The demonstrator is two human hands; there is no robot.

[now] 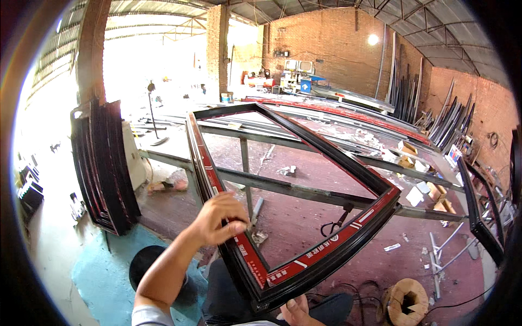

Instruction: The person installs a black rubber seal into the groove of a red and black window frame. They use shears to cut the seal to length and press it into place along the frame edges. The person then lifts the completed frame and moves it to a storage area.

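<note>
A black window frame (354, 221) with red printed film along its faces lies across a metal stand in front of me, one corner pointing toward my body. My left hand (220, 218) is over the frame's left rail, fingers curled and thumb toward the fingertips. Whatever it may hold is too small or hidden to make out. At the near rail, close to that corner, my right hand (295, 312) grips the frame from below; the frame hides part of its fingers.
Grey stand bars (293, 190) run beneath the frame, with a black-handled tool (337, 221) hanging there. Several dark frames (103, 168) lean at left. A wooden spool (406, 302) and cables lie at lower right. Long profiles (348, 115) and cardboard boxes (406, 148) are farther back.
</note>
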